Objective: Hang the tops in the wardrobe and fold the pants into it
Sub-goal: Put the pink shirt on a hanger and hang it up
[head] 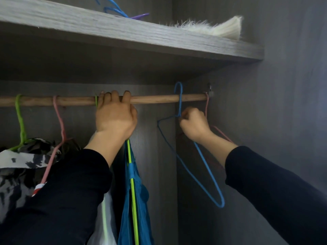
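A wooden rail [159,99] runs across the wardrobe. My left hand [115,115] grips the rail, fingers curled over it, beside the hook of a green hanger [131,183] that carries a blue top [139,197]. My right hand [193,123] pinches the neck of an empty blue hanger [208,174], whose hook rises above the rail near its right end. A black-and-white patterned top [21,156] hangs at the far left on another green hanger [20,121]. A pink hanger [61,124] hangs next to it with a garment mostly hidden by my sleeve.
A grey shelf [141,34] sits above the rail with blue and purple hangers [120,12] and a white furry item [212,27] on it. Another pink hanger [221,133] hangs at the rail's right end by the wardrobe's side wall [283,103].
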`<act>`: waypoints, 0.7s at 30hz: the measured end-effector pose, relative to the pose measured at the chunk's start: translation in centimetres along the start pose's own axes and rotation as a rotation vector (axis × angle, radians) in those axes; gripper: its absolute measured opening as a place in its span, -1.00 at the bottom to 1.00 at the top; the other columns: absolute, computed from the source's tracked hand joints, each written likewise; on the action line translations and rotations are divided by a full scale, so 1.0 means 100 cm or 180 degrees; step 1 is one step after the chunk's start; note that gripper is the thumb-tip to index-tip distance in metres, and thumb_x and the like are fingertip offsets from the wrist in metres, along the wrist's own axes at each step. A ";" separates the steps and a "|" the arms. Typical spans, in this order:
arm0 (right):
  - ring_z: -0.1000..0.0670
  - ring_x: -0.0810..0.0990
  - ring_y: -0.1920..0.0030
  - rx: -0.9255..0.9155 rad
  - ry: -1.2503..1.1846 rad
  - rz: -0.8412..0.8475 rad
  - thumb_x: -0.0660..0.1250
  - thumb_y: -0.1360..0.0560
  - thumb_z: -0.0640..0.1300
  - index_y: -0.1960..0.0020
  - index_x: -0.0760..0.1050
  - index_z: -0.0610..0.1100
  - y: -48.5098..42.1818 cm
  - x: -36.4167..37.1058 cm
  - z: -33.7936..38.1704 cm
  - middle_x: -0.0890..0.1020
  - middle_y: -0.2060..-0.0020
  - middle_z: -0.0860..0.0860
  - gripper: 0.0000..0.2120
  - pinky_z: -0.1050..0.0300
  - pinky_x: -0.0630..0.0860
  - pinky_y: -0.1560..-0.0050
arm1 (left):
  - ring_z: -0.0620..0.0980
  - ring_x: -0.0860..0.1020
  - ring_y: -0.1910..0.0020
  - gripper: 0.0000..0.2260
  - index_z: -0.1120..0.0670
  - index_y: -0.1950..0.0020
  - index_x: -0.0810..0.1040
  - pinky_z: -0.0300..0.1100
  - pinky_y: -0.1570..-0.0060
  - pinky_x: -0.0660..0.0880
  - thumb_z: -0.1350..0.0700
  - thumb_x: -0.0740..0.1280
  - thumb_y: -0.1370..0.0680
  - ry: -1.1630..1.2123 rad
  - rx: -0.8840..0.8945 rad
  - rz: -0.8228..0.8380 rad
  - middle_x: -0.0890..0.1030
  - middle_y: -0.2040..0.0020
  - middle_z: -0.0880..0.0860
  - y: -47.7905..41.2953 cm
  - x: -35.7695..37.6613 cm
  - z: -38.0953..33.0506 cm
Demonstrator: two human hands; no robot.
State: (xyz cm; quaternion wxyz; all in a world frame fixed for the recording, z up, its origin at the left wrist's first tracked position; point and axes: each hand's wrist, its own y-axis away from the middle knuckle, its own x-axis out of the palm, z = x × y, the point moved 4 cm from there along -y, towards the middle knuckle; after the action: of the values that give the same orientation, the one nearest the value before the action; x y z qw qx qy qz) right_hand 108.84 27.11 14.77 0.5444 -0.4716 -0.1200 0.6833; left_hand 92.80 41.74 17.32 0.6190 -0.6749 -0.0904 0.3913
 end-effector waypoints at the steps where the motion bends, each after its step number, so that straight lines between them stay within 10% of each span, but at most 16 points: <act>1: -0.13 0.61 0.00 -0.0066 -0.0088 0.0024 0.30 -0.47 -0.23 0.00 0.55 -0.16 0.000 0.003 0.000 0.63 0.09 -0.11 -0.87 0.22 0.36 0.16 | 0.32 0.45 -0.10 -0.54 0.20 -0.31 0.43 0.13 -0.36 0.20 0.02 0.05 -0.50 0.0012 -0.0010 0.0002 0.51 -0.05 0.33 0.000 0.000 0.000; 15: -0.02 0.62 0.20 -0.0374 -0.0898 -0.0170 0.29 -0.53 -0.13 0.06 0.54 -0.14 0.017 0.031 0.021 0.65 0.28 -0.06 -0.90 0.02 0.52 0.14 | 0.32 0.50 0.02 -0.53 0.22 -0.19 0.50 0.17 -0.25 0.32 0.01 0.02 -0.45 0.0099 0.0028 -0.0166 0.53 0.07 0.33 -0.001 0.003 0.002; 21: 0.04 0.44 0.47 -0.0511 -0.1087 -0.0526 0.25 -0.58 -0.11 -0.07 0.49 -0.08 0.047 0.003 0.032 0.45 0.50 0.01 -0.90 0.09 0.43 0.33 | 0.26 0.36 -0.31 -0.50 0.12 -0.44 0.33 0.03 -0.41 0.11 -0.03 0.03 -0.54 0.0333 -0.0148 0.0322 0.46 -0.27 0.29 0.001 -0.008 0.002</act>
State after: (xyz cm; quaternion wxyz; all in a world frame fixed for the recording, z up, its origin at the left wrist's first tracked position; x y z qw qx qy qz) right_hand 103.42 26.67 13.10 0.5309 -0.3793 -0.3029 0.6946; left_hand 92.09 41.41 17.60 0.5864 -0.7124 -0.0329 0.3841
